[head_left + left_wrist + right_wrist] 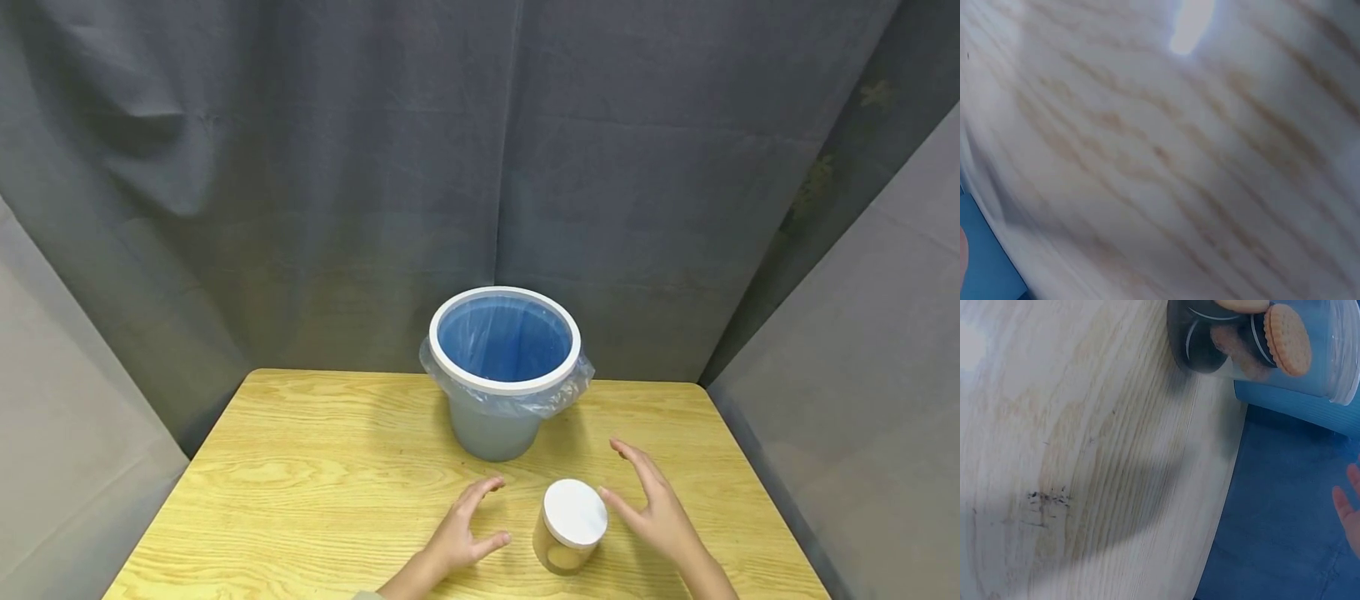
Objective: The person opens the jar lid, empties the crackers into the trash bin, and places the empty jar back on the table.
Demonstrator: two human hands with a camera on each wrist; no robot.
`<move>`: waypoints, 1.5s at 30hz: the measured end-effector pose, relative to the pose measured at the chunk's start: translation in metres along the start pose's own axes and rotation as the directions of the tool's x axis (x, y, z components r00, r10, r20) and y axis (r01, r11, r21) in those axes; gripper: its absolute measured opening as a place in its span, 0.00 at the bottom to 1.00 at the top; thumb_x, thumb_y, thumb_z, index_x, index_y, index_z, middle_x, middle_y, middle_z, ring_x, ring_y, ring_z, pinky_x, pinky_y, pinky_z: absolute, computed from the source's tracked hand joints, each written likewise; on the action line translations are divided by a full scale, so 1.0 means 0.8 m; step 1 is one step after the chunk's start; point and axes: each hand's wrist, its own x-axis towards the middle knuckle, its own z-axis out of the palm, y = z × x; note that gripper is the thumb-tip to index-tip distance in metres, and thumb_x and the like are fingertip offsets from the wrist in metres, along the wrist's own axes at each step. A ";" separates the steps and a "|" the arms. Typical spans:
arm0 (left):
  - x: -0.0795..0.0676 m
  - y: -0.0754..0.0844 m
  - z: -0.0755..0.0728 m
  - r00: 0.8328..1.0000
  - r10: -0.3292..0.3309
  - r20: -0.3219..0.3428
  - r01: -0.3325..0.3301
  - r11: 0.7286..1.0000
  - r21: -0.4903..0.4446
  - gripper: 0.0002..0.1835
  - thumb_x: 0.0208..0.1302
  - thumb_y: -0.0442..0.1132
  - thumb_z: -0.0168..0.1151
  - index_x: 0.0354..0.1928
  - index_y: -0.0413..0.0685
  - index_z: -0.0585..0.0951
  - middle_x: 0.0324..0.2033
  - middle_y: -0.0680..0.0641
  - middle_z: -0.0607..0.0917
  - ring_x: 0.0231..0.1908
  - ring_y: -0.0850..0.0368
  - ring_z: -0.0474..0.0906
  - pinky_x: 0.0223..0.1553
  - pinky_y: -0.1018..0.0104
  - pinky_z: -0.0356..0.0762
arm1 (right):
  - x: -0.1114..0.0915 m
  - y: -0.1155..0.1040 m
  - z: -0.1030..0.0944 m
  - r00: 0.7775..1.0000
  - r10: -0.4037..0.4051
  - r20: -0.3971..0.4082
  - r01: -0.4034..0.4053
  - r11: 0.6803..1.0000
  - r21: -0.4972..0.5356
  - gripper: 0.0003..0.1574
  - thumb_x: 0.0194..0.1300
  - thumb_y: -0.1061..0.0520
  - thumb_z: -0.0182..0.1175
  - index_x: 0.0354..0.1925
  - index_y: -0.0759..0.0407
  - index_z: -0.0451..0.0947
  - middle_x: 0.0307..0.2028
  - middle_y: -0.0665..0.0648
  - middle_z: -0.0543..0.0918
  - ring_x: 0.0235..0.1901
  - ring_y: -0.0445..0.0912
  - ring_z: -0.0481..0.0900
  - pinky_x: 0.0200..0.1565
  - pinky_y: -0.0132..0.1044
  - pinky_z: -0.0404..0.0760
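A clear jar [561,552] with a white lid [575,512] stands upright on the table. Sandwich cookies [1290,340], some dark and some pale, lie inside it, as the right wrist view shows. To the jar's left is my left hand [457,537], its thumb and fingers spread and apart from the jar. On the other side my right hand [656,517] is spread as well, thumb close to the lid; whether it touches cannot be told. Neither hand holds anything. The left wrist view has mostly tabletop.
Behind the jar stands a bin [491,429] with a white rim ring [504,388] and a clear plastic liner [558,402] folded over its edge. The wooden table [315,467] ends at a dark grey curtain [360,183]. Pale panels [855,375] flank both sides.
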 end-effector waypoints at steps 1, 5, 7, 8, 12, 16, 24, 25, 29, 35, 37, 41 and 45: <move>0.000 0.000 0.002 1.000 0.003 0.000 -0.003 1.000 -0.001 0.37 0.54 0.48 0.65 0.64 0.45 0.62 0.58 0.46 0.71 0.56 0.50 0.68 0.56 0.54 0.71 | 0.000 0.000 0.001 1.000 -0.003 -0.002 0.003 1.000 -0.006 0.45 0.50 0.58 0.69 0.64 0.54 0.61 0.58 0.56 0.71 0.55 0.47 0.67 0.56 0.14 0.53; 0.002 0.002 0.007 1.000 0.004 0.027 -0.003 1.000 -0.016 0.39 0.51 0.44 0.68 0.63 0.40 0.62 0.58 0.44 0.71 0.56 0.49 0.69 0.56 0.53 0.71 | -0.002 0.000 0.001 1.000 -0.009 0.010 0.009 1.000 -0.027 0.45 0.50 0.57 0.69 0.64 0.55 0.61 0.58 0.56 0.70 0.55 0.47 0.67 0.57 0.18 0.56; 0.003 0.003 0.010 0.999 -0.022 0.050 0.023 0.999 -0.030 0.39 0.51 0.44 0.68 0.64 0.42 0.62 0.58 0.44 0.70 0.57 0.50 0.68 0.57 0.54 0.71 | -0.003 0.000 0.001 1.000 -0.016 0.022 0.017 0.999 -0.036 0.45 0.51 0.56 0.69 0.64 0.56 0.61 0.58 0.56 0.70 0.55 0.47 0.67 0.58 0.23 0.59; 0.003 0.004 0.012 0.997 -0.032 0.066 0.035 0.999 -0.041 0.39 0.51 0.45 0.68 0.64 0.44 0.61 0.59 0.45 0.70 0.57 0.50 0.67 0.57 0.54 0.71 | -0.003 -0.001 0.001 0.999 -0.019 0.029 0.021 0.999 -0.038 0.45 0.51 0.56 0.69 0.64 0.56 0.61 0.58 0.56 0.70 0.55 0.47 0.67 0.58 0.27 0.62; 0.007 0.007 0.018 0.995 -0.045 0.092 0.052 0.996 -0.075 0.40 0.53 0.47 0.67 0.65 0.47 0.60 0.60 0.44 0.69 0.58 0.49 0.67 0.56 0.56 0.72 | -0.006 -0.004 0.004 0.999 -0.010 0.036 0.011 0.999 -0.041 0.45 0.51 0.56 0.69 0.65 0.53 0.61 0.58 0.54 0.70 0.56 0.48 0.67 0.55 0.42 0.68; 0.012 0.009 0.026 0.993 -0.035 0.114 0.047 0.994 -0.103 0.40 0.53 0.51 0.66 0.66 0.51 0.59 0.60 0.44 0.69 0.58 0.48 0.66 0.54 0.55 0.73 | -0.008 -0.008 0.007 0.999 -0.006 0.037 0.007 0.999 -0.033 0.44 0.50 0.55 0.69 0.64 0.55 0.63 0.58 0.53 0.71 0.56 0.49 0.67 0.55 0.41 0.68; 0.014 0.012 0.043 0.992 -0.001 0.124 0.015 0.994 -0.107 0.42 0.53 0.50 0.66 0.65 0.43 0.59 0.59 0.42 0.69 0.57 0.48 0.67 0.53 0.56 0.75 | -0.014 -0.008 0.015 0.996 -0.071 0.057 0.072 0.997 -0.029 0.45 0.50 0.54 0.69 0.64 0.56 0.62 0.58 0.55 0.71 0.58 0.46 0.66 0.60 0.22 0.56; 0.013 0.012 0.044 0.991 -0.010 0.131 0.026 0.993 -0.119 0.42 0.53 0.50 0.66 0.65 0.42 0.59 0.59 0.42 0.69 0.57 0.48 0.67 0.53 0.56 0.74 | -0.014 -0.008 0.016 0.995 -0.080 0.059 0.082 0.996 -0.024 0.45 0.50 0.54 0.69 0.64 0.56 0.62 0.58 0.55 0.71 0.58 0.46 0.66 0.60 0.20 0.54; 0.015 0.014 0.051 0.991 -0.009 0.135 0.027 0.991 -0.129 0.42 0.54 0.51 0.66 0.65 0.42 0.58 0.60 0.44 0.68 0.57 0.48 0.67 0.52 0.58 0.75 | -0.015 -0.009 0.020 0.993 -0.102 0.060 0.103 0.995 -0.015 0.46 0.48 0.53 0.70 0.63 0.56 0.63 0.58 0.56 0.71 0.57 0.49 0.68 0.61 0.27 0.60; 0.019 0.016 0.061 0.993 0.004 0.114 0.015 0.986 -0.168 0.43 0.51 0.49 0.68 0.65 0.45 0.58 0.59 0.49 0.68 0.56 0.48 0.67 0.51 0.58 0.76 | -0.020 -0.010 0.029 0.990 -0.118 0.082 0.120 0.993 -0.021 0.45 0.48 0.51 0.70 0.62 0.56 0.64 0.57 0.58 0.72 0.55 0.54 0.69 0.50 0.60 0.71; 0.020 0.017 0.062 0.993 -0.013 0.119 0.035 0.981 -0.188 0.43 0.51 0.49 0.69 0.65 0.49 0.58 0.59 0.50 0.68 0.56 0.49 0.67 0.52 0.58 0.75 | -0.022 -0.010 0.031 0.988 -0.128 0.092 0.131 0.991 -0.033 0.45 0.48 0.49 0.70 0.62 0.56 0.64 0.57 0.57 0.72 0.55 0.54 0.69 0.50 0.60 0.72; 0.022 0.020 0.064 0.992 -0.028 0.123 0.053 0.977 -0.205 0.43 0.50 0.49 0.69 0.66 0.53 0.57 0.59 0.51 0.67 0.58 0.53 0.66 0.53 0.58 0.75 | -0.025 -0.012 0.033 0.984 -0.130 0.123 0.136 0.990 -0.048 0.46 0.48 0.46 0.70 0.63 0.54 0.64 0.57 0.58 0.71 0.55 0.53 0.69 0.50 0.58 0.73; 0.026 0.022 0.066 0.992 -0.016 0.124 0.041 0.978 -0.205 0.44 0.50 0.48 0.69 0.66 0.53 0.55 0.60 0.51 0.66 0.58 0.55 0.65 0.52 0.59 0.76 | -0.030 -0.014 0.036 0.983 -0.094 0.155 0.106 0.992 -0.070 0.46 0.50 0.43 0.68 0.64 0.48 0.62 0.59 0.55 0.70 0.56 0.52 0.68 0.50 0.58 0.74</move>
